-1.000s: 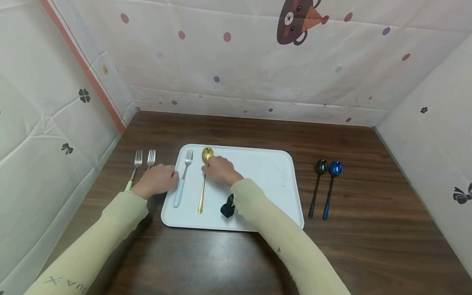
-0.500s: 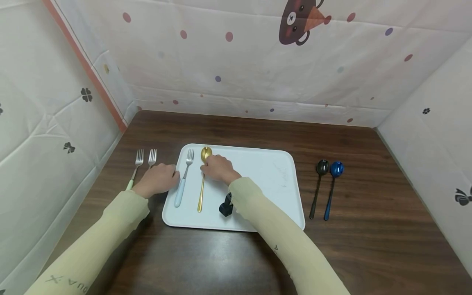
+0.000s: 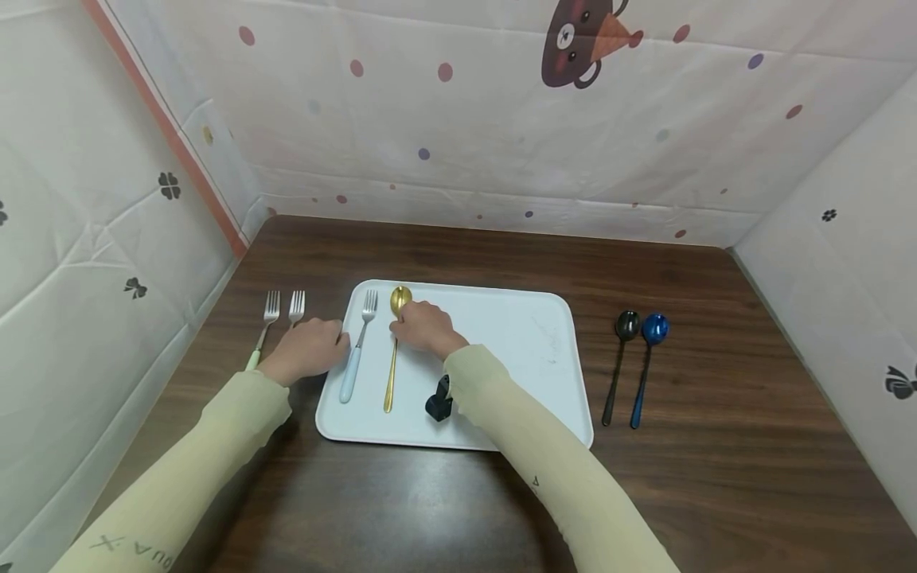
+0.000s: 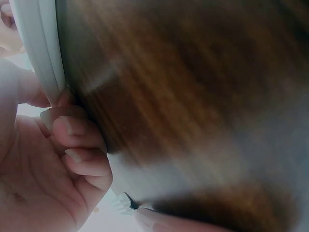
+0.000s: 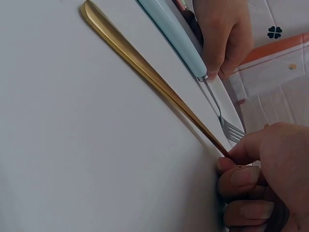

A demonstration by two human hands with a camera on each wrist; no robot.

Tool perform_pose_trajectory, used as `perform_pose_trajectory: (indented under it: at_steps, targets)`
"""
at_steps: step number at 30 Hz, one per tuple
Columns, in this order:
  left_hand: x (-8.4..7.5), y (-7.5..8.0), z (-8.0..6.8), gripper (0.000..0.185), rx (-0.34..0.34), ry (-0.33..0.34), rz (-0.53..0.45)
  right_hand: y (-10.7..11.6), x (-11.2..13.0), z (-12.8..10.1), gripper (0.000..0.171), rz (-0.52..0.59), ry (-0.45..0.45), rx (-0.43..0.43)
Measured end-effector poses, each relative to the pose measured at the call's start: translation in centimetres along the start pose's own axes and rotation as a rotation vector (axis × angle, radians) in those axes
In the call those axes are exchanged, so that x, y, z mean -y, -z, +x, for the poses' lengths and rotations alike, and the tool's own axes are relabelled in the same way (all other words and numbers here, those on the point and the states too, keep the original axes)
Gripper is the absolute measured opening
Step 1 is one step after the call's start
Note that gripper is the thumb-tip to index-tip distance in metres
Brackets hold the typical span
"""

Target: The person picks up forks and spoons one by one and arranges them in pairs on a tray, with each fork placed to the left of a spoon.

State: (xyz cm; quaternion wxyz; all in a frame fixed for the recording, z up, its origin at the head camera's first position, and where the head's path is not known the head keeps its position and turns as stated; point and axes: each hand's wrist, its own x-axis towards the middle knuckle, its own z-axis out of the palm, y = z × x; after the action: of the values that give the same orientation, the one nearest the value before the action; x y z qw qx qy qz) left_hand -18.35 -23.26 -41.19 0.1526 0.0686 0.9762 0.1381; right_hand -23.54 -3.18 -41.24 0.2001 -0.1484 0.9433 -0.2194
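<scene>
On a white tray (image 3: 509,342) lies a gold spoon (image 3: 390,380), bowl toward the far side. My right hand (image 3: 427,328) pinches the spoon's thin neck between thumb and index finger; the right wrist view shows its handle (image 5: 140,67) close over the tray. To the left on the tray is a fork with a light-blue handle (image 3: 351,372). My left hand (image 3: 304,352) grips the tray's left side; in the left wrist view its thumb and curled fingers pinch the tray rim (image 4: 43,43).
Left of the tray, a fork with a pale green handle (image 3: 254,360) and another fork (image 3: 297,306) lie partly behind the left hand. A black spoon (image 3: 618,366) and a blue spoon (image 3: 644,366) lie to the right. Patterned cloth (image 3: 430,103) walls surround the brown table (image 3: 680,493).
My right hand has shifted slightly left across the tray with the gold spoon between its fingers, then stayed put. The left hand keeps its hold on the tray's edge.
</scene>
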Motion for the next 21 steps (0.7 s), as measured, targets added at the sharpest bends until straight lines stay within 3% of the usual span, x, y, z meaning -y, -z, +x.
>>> perform_pose_trajectory:
  at_steps: [11, 21]
  targets:
    - [-0.33, 0.24, -0.07, 0.033, 0.037, 0.005, 0.014, -0.22, -0.15, -0.19, 0.037, 0.015, -0.002, 0.003]
    - [-0.4, 0.28, -0.04, 0.032, 0.026, -0.007, 0.031, 0.12, -0.45, -0.74, 0.036, 0.018, 0.032, -0.016]
